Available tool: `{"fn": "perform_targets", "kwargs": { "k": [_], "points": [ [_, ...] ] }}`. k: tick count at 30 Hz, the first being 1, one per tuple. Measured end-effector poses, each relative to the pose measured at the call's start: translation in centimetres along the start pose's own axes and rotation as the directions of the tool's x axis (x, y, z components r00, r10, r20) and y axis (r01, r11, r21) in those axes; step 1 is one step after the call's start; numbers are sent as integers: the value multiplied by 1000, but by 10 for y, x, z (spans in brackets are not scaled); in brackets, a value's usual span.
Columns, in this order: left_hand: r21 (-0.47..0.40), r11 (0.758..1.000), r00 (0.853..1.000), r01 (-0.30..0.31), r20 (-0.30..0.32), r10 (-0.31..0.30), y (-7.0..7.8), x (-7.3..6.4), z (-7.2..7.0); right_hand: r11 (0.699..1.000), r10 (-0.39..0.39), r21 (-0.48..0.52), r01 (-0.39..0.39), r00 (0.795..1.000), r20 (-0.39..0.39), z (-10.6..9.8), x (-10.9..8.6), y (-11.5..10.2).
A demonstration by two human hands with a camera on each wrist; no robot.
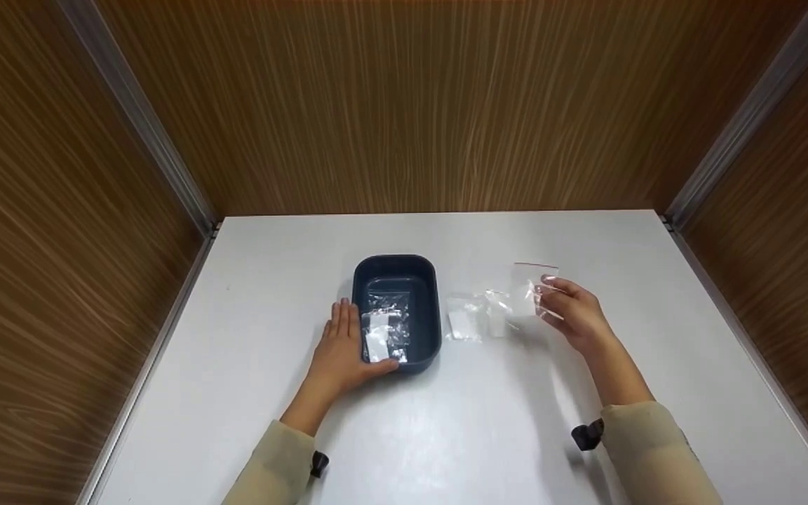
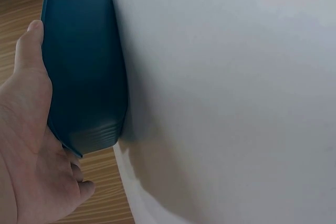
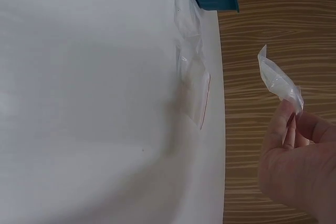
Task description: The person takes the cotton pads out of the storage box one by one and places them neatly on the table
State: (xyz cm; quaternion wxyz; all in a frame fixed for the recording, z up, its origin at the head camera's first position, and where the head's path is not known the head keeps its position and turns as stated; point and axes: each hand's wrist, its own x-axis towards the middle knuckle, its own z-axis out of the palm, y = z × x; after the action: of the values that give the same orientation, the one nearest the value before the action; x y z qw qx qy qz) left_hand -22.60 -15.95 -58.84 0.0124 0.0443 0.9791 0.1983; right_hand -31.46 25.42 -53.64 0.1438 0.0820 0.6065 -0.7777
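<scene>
Although glare on clear plastic makes the contents of the held bag hard to make out and the right wrist view cuts off most of the blue container, clear packets show in the container's near part. Two more packets lie on the white table between the container and the right hand, whose thumb and fingers pinch the held bag above the table. The left hand lays straight fingers along the container's left side, thumb on the near rim, without clasping.
</scene>
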Motion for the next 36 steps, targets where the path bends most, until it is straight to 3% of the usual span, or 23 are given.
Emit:
{"fn": "perform_targets", "kwargs": {
  "k": [21, 36],
  "points": [
    [16, 1000, 1000, -19, -4, 19, -2, 0, 0, 997, 4, 74, -2, 1000, -15, -15, -3, 0],
    [13, 1000, 1000, -20, 0, 20, -3, 0, 0, 998, 33, 46, -32, 999, -38, -21, -2, 7]
  ]
}}
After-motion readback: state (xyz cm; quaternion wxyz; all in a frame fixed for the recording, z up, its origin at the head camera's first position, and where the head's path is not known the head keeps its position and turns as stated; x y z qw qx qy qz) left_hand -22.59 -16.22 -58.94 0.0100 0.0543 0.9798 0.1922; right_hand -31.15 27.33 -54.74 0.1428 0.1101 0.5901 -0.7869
